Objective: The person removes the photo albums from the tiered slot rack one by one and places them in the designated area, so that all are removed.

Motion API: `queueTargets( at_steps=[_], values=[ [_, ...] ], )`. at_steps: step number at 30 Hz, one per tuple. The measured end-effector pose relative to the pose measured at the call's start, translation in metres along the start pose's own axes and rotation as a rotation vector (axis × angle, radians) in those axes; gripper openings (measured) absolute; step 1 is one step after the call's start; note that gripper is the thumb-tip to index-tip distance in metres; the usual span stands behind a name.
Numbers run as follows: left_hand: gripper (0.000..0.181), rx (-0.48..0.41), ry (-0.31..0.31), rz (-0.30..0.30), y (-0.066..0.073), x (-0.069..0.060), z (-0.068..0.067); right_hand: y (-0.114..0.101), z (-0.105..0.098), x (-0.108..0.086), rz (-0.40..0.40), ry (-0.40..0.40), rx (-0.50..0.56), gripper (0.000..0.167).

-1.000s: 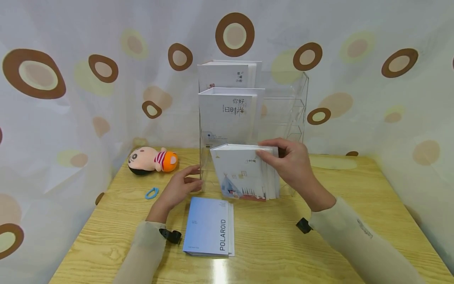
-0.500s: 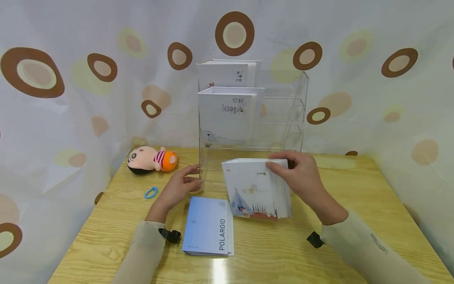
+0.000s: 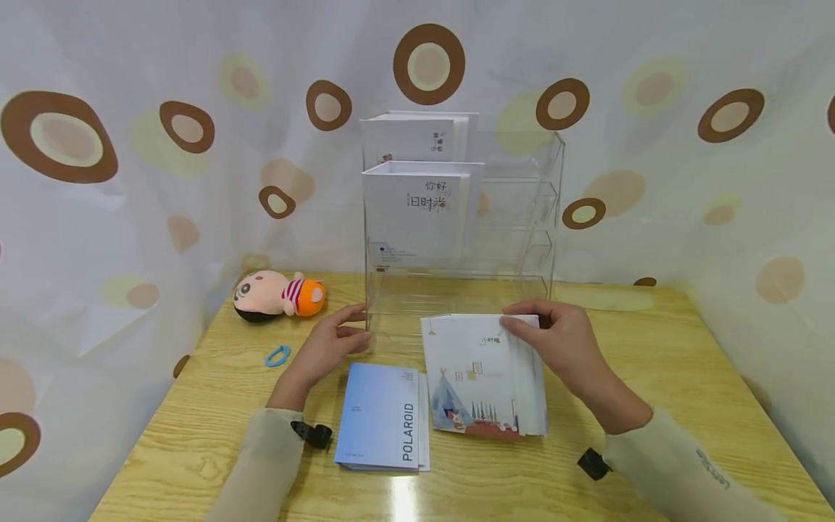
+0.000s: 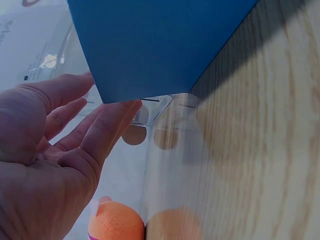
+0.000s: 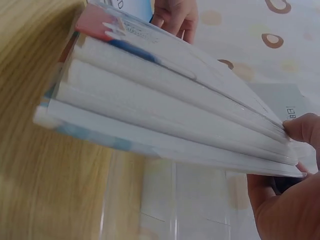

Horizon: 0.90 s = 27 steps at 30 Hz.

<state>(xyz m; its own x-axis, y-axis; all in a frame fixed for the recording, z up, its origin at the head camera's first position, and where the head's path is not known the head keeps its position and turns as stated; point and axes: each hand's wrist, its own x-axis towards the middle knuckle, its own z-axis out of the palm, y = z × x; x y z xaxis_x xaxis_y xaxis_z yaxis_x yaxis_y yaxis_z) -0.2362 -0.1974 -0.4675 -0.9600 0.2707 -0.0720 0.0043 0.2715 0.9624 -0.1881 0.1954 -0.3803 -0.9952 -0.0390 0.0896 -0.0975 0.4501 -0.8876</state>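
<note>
My right hand (image 3: pixel 564 341) pinches the top right corner of a white photo album (image 3: pixel 470 391) with a tent drawing on its cover. In the right wrist view the album's page edges (image 5: pixel 165 115) show, tilted above the table. My left hand (image 3: pixel 333 339) touches the left side of a clear acrylic rack (image 3: pixel 450 293) with its fingertips, the fingers fairly straight. On the table between my forearms lies a blue POLAROID album (image 3: pixel 381 413); it hides part of the left fingertips in the left wrist view. Two more white albums, a front one (image 3: pixel 411 225) and a back one (image 3: pixel 407 138), stand in the rack's upper tiers.
A plush doll (image 3: pixel 277 295) with orange shorts lies on the wooden table (image 3: pixel 496 486) at the left. Nearer to me is a small blue ring-shaped item (image 3: pixel 277 355). A patterned curtain (image 3: pixel 215 58) hangs behind and along both sides.
The right hand has drawn the white album out of the rack's lowest tier, toward me and to the right, down beside the blue album. The left hand has stayed at the rack's side.
</note>
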Motion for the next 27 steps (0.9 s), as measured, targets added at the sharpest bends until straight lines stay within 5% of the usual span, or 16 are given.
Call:
queueTargets(
  at_steps=[12,20,27],
  values=[
    [0.064,0.011,0.001,-0.002,0.002,0.000,0.000,0.011,0.004,-0.003,0.110,-0.049,0.084,0.030],
    [0.064,0.017,0.000,-0.003,0.000,0.002,0.000,0.018,0.002,-0.004,0.143,-0.069,0.028,0.030],
    [0.065,0.010,0.002,-0.005,0.000,0.001,0.001,0.021,-0.003,-0.002,0.121,-0.168,-0.075,0.032]
  ],
)
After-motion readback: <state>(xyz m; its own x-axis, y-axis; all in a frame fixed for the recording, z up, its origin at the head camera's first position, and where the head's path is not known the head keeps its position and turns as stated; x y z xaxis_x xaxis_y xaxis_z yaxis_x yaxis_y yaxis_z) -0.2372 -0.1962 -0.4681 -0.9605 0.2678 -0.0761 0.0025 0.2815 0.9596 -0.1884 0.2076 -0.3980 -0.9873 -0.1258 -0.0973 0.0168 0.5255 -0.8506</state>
